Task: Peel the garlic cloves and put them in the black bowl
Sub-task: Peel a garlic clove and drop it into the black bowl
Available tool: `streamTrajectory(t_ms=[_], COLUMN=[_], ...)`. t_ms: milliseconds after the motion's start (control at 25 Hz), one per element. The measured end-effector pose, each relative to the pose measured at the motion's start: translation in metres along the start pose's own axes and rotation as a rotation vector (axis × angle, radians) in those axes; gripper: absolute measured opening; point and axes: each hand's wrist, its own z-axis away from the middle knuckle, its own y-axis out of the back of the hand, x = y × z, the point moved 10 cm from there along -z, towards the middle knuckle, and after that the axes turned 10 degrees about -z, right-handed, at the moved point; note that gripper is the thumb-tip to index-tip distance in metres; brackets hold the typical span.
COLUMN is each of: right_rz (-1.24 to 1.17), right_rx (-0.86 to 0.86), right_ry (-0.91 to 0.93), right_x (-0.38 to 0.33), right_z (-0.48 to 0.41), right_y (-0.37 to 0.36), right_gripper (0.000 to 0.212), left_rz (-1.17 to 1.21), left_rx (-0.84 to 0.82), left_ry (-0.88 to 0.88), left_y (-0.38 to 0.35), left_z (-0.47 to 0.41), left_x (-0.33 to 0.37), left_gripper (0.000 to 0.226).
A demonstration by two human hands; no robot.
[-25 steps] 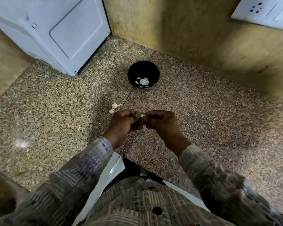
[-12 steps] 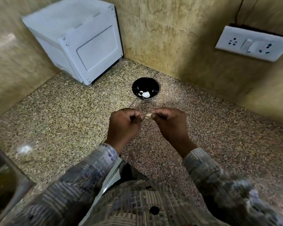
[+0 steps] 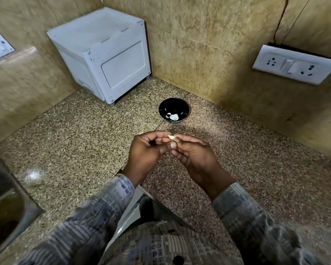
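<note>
Garlic in black bowl, left hand, right hand pinching one clove

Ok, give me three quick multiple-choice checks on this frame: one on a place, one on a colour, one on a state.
1. Where is the black bowl?
A. on the counter, beyond the hands, near the wall corner
B. on the floor
C. on a shelf

2. What colour is the box in the corner?
A. red
B. white
C. green

3. How is the garlic clove held?
A. lying loose on the counter
B. pinched between the fingertips of the left hand and the right hand
C. stuck to the wall

Answers:
1 A, it stands on the speckled counter past both hands.
2 B, its panels are white.
3 B, both hands' fingertips meet on it above the counter.
</note>
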Motion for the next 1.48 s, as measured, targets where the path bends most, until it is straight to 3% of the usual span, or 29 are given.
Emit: streamTrajectory(t_ms=[120,360,600,840,960,1160,1400,1480], right_rz=[0.104,0.299,0.211,0.163,0.062,-0.050,0.054,0.140], right_rx=[-0.071,-0.189,-0.151,0.001,0.086,0.389,0.641,0.659], right_ry=[0.052,0.096,0.066,0.074,-0.014,-0.174,-0.178,-0.178], right_x=[-0.007,-0.015,-0.014,-0.003,0.018,0.082,0.112,0.112], right_z=[0.005,0.007,-0.004,-0.032,-0.054,-0.094,-0.130,-0.141], right_y=[-0.006,-0.020,-0.014,0.002,0.015,0.064,0.105,0.109], right_gripper=[0.021,0.016,0.011,0.011,0.014,0.013,0.006,0.015], left_rz=[0.146,0.393,0.471,0.428,0.430,0.409,0.312,0.296], left_rx=[-0.044,-0.278,-0.255,-0.195,-0.163,-0.005,-0.046,-0.087], left_ry=[0.085,0.471,0.488,0.461,0.573,0.928,1.010,1.015], left_y=[0.001,-0.017,-0.013,-0.003,0.001,0.002,-0.019,-0.024], left_z=[0.003,0.015,0.005,-0.020,-0.038,-0.072,-0.131,-0.137], left_x=[-0.003,-0.021,-0.033,-0.051,-0.079,-0.177,-0.232,-0.244], left_gripper=[0.018,0.015,0.015,0.017,0.014,0.013,0.020,0.023])
